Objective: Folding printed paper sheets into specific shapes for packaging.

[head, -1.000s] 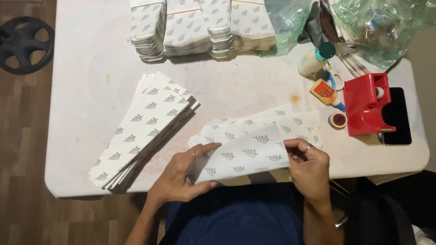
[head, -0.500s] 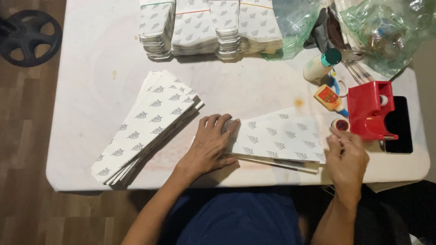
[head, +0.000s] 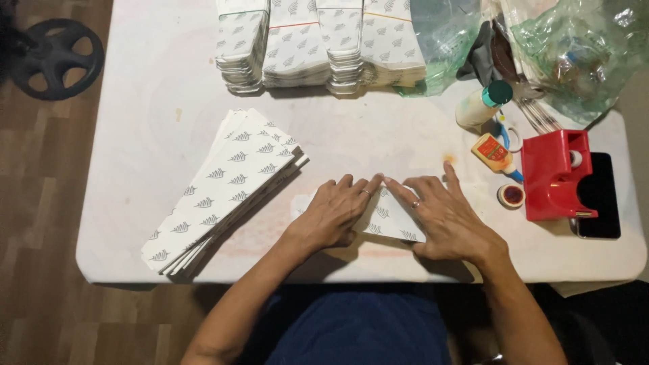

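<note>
- The patterned paper sheet (head: pixel 391 217) lay flat on the white table (head: pixel 162 94), close to the near edge and right in front of you, mostly covered by your two hands.
- Your left hand (head: pixel 336 213) was laid palm-down on the sheet's left part, fingers stretched out and close together, pointing up and to the right.
- Your right hand (head: pixel 443 215) was pressed flat on the sheet's right part, fingers spread wider (a ring showed on one of them), with the index finger angled toward the left hand.
- The fingertips of both hands nearly met at the sheet's upper edge; neither hand pinched or lifted anything.
- To the left of your left hand, a fanned stack of flat sheets (head: pixel 223 189) with the same leaf print ran diagonally toward the table's near-left corner, apart from your hands.
- At the far edge stood bundled stacks of folded packets (head: pixel 318 44), side by side in a row.
- To the right of your right hand sat a red tape dispenser (head: pixel 553 174), with a small round tin (head: pixel 512 195) just beside it and a dark phone (head: pixel 599 196) touching its far side.
- Above those lay an orange glue bottle (head: pixel 492 154) and a white bottle with a green cap (head: pixel 481 106), tipped on its side.
- Clear plastic bags (head: pixel 574 47) were heaped at the far-right corner (their contents were too jumbled to tell).
- A black weight plate (head: pixel 55 57) rested on the wooden floor (head: pixel 40 223) off the table's left side.
</note>
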